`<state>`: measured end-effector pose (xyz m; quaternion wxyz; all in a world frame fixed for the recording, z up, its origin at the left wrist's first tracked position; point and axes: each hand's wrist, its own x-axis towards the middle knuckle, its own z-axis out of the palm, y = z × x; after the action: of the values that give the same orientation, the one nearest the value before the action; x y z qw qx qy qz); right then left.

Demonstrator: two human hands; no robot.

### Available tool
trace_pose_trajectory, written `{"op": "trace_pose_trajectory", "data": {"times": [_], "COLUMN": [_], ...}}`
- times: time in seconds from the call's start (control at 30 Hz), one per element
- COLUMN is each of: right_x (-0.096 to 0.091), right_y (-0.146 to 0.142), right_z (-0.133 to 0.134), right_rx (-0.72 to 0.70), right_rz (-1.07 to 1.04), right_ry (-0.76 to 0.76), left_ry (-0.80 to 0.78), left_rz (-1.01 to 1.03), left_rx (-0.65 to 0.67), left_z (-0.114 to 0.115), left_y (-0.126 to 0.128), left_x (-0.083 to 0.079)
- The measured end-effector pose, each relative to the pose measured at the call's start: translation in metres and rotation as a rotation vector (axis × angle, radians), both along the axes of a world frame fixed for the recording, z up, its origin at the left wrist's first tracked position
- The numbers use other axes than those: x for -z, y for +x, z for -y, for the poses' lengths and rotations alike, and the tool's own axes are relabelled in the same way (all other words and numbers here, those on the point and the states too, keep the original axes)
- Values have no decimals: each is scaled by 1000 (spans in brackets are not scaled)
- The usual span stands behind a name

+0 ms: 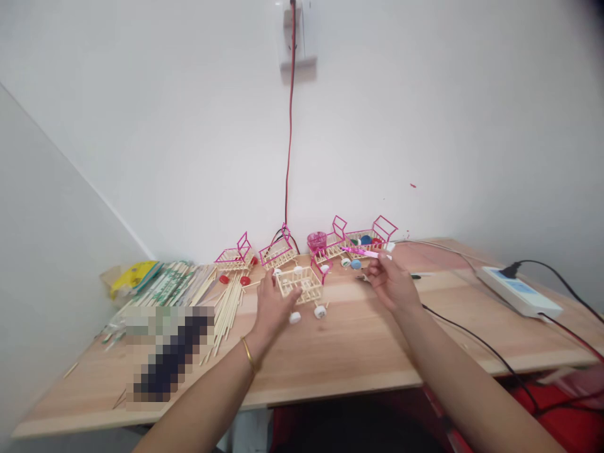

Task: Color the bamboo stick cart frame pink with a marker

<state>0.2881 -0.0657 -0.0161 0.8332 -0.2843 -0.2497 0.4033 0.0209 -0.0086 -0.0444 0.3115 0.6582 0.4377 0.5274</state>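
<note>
Low over the table's middle, my left hand [274, 305] grips a small toy shopping cart [302, 286] built from wooden sticks, thumb at its near side and fingers behind its left end. White bottle-cap wheels [320, 311] show under it, and its handle at the right end is magenta. My right hand [389, 280] pinches a slim pink paintbrush [365, 252], its darker tip pointing left toward the row of carts. Behind stand similar carts with magenta-coloured rims or handles: one at left [233, 259], another [277, 253] beside it, and a cart holding coloured caps [365, 242] at right.
A pink cup [317, 241] stands near the wall. Loose wooden sticks [229, 311] and packaged sticks [170, 283] lie at left beside a yellow bag [134, 277]. A power strip [519, 292] with cables sits at right. A pixelated dark object [174, 355] lies front left.
</note>
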Motion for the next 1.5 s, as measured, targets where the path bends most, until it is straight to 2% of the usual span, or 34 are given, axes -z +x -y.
{"op": "trace_pose_trajectory", "data": {"times": [0.1,0.23,0.3,0.37,0.53,0.6,0.7,0.83,1.0,1.1,1.27,1.4,1.5], "right_x": [1,-1,-3,-6,-10,-10,-10,-17,-26,-22,-18,-35,-49], "right_y": [2,4,4,1,-23,-39,-59,-70,-58,-45,-25,-11,-5], "right_z": [0,1,4,10,38,50,57,43,10,0,-4,-14,-25], "right_rx": [-65,-129,-182,-269,-562,-649,-698,-682,-562,-457,-386,-356,-345], "right_rz": [-109,-218,-268,-328,-404,-398,-342,-257,-157,-214,-299,-257,-241], "right_ry": [-23,-56,-67,-99,-218,-234,-253,-238,-196,-219,-186,-115,-56], "left_ry": [71,82,-1,-147,-493,-552,-590,-631,-628,-567,-460,-365,-308], "left_rz": [-98,107,212,309,527,568,577,530,518,551,508,447,478], "left_rx": [-16,-63,-60,-35,83,124,144,142,142,146,115,58,33], "left_z": [9,8,0,-10,-21,-18,-14,-13,-18,-19,-15,-10,-11], "left_y": [-3,-8,-12,-16,-16,-13,-12,-13,-19,-20,-13,-7,-3], "left_x": [-9,-19,-20,-19,-13,-13,-16,-20,-20,-19,-17,-14,-11]}}
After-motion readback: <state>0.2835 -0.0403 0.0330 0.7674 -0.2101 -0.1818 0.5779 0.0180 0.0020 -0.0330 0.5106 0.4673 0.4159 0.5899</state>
